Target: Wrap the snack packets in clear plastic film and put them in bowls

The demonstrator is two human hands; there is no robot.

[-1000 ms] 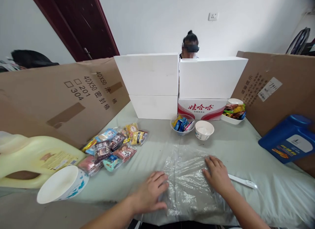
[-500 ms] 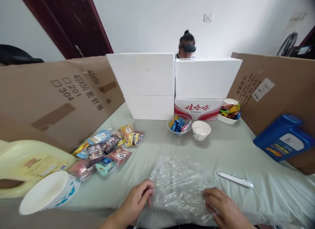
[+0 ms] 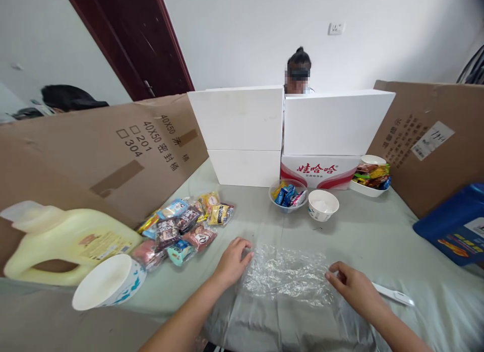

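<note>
A crinkled sheet or bag of clear plastic (image 3: 287,279) lies on the cloth-covered table in front of me. At its left edge is my left hand (image 3: 235,260), loosely curved, with thumb and fingers apart. My right hand (image 3: 351,286) rests by the right edge, palm down, its bent index finger and thumb separated at the plastic. Neither hand visibly grips it, though the fingertips seem to touch it. Just beyond my right hand lies a white flat-handled tool (image 3: 395,294), its near part hidden by the hand.
Packaged snacks (image 3: 181,228) are piled left, near a yellow jug (image 3: 75,241) and a tilted paper bowl (image 3: 108,286). Ahead stand a bowl of candies (image 3: 288,195), a paper cup (image 3: 323,204) and white boxes (image 3: 245,135). A blue bottle (image 3: 454,231) is right. Another person (image 3: 298,72) sits behind the boxes.
Both hands have moved forward, away from me. The near edge of the plastic now lies farther from me, so it covers a shorter strip. The view has turned slightly left.
</note>
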